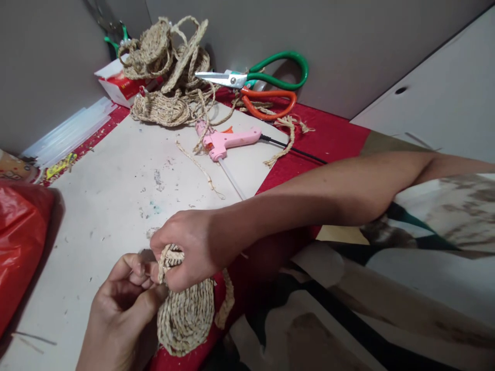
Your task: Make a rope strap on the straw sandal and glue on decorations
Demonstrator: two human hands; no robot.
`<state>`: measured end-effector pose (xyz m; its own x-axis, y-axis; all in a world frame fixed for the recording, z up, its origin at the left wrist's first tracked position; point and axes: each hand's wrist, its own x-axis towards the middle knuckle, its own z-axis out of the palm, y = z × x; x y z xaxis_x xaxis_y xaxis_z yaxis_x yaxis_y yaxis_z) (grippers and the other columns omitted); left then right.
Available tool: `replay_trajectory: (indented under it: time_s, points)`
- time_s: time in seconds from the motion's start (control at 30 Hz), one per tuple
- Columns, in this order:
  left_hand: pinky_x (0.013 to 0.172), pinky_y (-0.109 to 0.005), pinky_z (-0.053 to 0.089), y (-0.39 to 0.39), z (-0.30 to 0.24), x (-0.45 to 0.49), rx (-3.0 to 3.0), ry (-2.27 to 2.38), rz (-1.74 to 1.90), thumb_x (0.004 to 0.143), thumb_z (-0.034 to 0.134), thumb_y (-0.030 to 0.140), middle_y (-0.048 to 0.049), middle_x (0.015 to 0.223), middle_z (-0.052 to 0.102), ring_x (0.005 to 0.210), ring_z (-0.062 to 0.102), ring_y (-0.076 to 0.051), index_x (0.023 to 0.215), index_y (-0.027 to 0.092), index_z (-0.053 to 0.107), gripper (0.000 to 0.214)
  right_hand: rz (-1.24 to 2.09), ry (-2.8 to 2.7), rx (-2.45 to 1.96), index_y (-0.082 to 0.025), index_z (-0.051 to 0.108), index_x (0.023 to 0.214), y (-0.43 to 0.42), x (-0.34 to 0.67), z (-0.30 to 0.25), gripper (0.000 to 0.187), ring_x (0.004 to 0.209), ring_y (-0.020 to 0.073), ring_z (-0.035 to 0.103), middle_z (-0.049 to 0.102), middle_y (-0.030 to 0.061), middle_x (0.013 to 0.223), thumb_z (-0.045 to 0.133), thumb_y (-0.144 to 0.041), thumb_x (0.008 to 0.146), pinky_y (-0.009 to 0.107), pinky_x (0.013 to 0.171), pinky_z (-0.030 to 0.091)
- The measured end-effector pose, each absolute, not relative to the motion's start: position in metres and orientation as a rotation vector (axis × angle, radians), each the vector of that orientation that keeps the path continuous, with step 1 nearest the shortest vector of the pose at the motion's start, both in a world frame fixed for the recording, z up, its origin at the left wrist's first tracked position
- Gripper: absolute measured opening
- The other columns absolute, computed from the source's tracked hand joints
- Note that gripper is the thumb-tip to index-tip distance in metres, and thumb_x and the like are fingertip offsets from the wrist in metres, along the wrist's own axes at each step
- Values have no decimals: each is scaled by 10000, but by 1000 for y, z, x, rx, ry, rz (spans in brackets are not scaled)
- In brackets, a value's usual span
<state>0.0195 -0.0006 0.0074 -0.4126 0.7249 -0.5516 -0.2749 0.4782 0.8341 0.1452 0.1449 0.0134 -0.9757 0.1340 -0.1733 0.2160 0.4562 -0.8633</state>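
A woven straw slipper (186, 319), with a rounded sole of coiled braid and a braided strap across it, is tilted near the table's front edge. My right hand (193, 247) reaches across from the right and is closed round the strap part, which partly shows between thumb and fingers. My left hand (127, 304) comes up from below with its fingers bent in. Its thumb presses the slipper's left edge, and its fingertips meet those of my right hand. Whatever lies between these fingertips is hidden. A short braid end (226, 301) hangs beside the sole.
A pink glue gun (232, 140) with its black cord lies on the white board (116, 180). Behind it are scissors (251, 82), coils of straw braid (162, 108) and a red-white box (116, 90). Clear glue sticks (73, 131) and a red bag (23, 242) sit leftward.
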Motion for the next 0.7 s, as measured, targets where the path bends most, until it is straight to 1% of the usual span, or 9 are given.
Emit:
replay_trajectory:
  time_s: [0.13,0.23,0.4,0.43,0.47,0.53,0.6,0.67,0.7]
  points:
    - [513,-163,440,-2,8,22,411,1717,1194,529,843,193,44,697,521,600,520,-92,702,207,510,375,-1557,2604,333,-112,620,958,146,147,16,275,824,124,488,578,36,889,595,-311,769,231,715,379]
    - [524,-146,435,-3,9,23,467,1800,1196,531,864,212,41,722,531,612,510,-79,674,189,497,395,-1574,2585,319,-100,626,1003,150,150,17,292,824,121,510,604,39,900,606,-286,778,224,721,391]
    - [599,-210,473,-3,3,19,355,1626,1268,577,867,246,31,733,577,643,532,-107,729,215,473,423,-1779,2587,264,-106,510,1313,166,151,22,663,987,146,587,620,94,1170,744,-370,753,233,822,447]
    - [594,-205,464,-3,3,18,338,1614,1280,586,863,242,32,724,572,637,525,-104,735,217,474,417,-1831,2637,244,-106,505,1319,168,152,25,638,1008,140,592,618,95,1191,738,-334,771,230,845,451]
    - [588,-196,454,-2,2,18,323,1613,1287,592,858,233,31,719,568,632,518,-99,736,216,476,408,-1863,2724,232,-102,530,1285,170,155,28,545,1015,128,594,628,88,1181,713,-273,801,225,862,450]
    - [598,-184,444,-2,2,17,298,1610,1299,591,850,200,26,731,573,648,515,-95,737,211,486,392,-1844,2969,201,-93,610,1116,171,163,36,270,982,100,595,658,58,1091,631,-173,859,214,866,445]
    - [612,-180,443,-1,1,17,299,1591,1312,588,846,192,19,748,582,672,521,-98,729,205,498,375,-1727,3161,141,-101,633,971,170,176,42,111,880,75,594,667,24,963,581,-150,888,197,800,449]
    - [603,-175,438,-2,0,15,325,1583,1313,598,841,203,13,763,587,675,519,-98,723,201,513,351,-1604,3180,0,-100,629,960,167,191,42,119,779,52,576,653,9,895,613,-190,884,166,699,442]
    - [587,-172,431,-2,-1,14,340,1590,1305,611,835,212,13,764,587,666,516,-97,725,203,518,336,-1576,3177,-60,-97,623,978,165,197,38,185,754,48,565,649,7,883,672,-224,852,155,670,441]
